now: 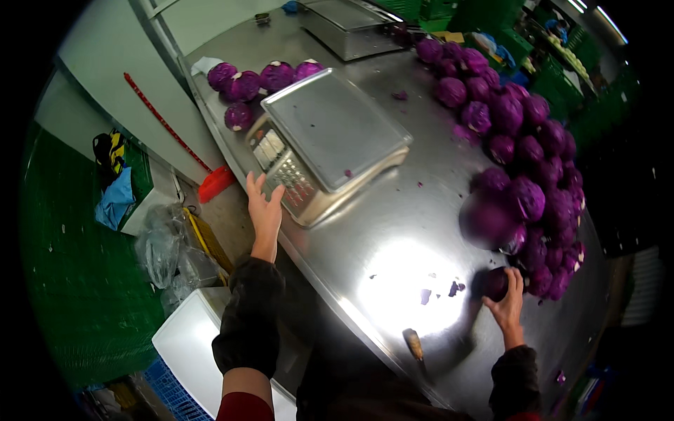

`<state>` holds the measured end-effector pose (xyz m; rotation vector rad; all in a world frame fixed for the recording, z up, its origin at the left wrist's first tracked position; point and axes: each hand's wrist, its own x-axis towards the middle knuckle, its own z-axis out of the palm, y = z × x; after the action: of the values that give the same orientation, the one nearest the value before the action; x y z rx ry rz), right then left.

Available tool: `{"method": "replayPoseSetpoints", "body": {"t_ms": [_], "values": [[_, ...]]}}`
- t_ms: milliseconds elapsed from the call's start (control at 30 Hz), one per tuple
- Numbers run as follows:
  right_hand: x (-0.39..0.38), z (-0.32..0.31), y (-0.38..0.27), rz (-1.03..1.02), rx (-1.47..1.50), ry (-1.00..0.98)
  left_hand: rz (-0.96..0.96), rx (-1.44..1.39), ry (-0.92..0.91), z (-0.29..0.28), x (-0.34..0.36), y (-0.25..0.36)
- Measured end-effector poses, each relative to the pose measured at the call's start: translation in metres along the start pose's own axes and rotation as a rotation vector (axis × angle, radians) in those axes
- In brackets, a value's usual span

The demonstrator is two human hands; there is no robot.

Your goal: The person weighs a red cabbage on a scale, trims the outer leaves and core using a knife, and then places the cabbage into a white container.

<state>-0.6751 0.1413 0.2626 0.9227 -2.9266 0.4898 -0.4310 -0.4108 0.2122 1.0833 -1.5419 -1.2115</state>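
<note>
My left hand (263,210) is raised with fingers apart beside the keypad of a weighing scale (330,126), which has a flat steel platform. My right hand (507,309) has its fingers round a dark purple cabbage (496,281) at the near end of a large pile of purple cabbages (530,196) along the right of the steel table (365,238). Several more cabbages (243,85) sit beyond the scale at the back left. A tool with a wooden handle (413,344) lies near the table's front edge, beside small purple leaf scraps (455,289).
A steel tray-like unit (351,31) stands at the far end. Left of the table are a red broom (214,184), plastic bags (158,256), a white container (186,333) and a blue crate (168,389). Green crates (554,88) stand at the back right.
</note>
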Motion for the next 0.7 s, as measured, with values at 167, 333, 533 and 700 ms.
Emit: {"method": "replayPoseSetpoints", "body": {"t_ms": [167,333,533,700], "values": [[0.017,0.024,-0.098,-0.089,0.052,-0.088,-0.080,0.236,-0.127,-0.032,0.059,0.009],[0.036,0.045,-0.155,-0.161,0.061,-0.098,0.022,0.684,0.118,-0.097,0.111,-0.031],[0.056,0.066,-0.184,-0.162,0.157,-0.034,-0.166,0.259,0.007,-0.130,0.114,-0.028],[0.086,0.080,-0.206,-0.296,0.257,0.031,0.205,0.611,0.041,-0.143,0.128,-0.038]]}}
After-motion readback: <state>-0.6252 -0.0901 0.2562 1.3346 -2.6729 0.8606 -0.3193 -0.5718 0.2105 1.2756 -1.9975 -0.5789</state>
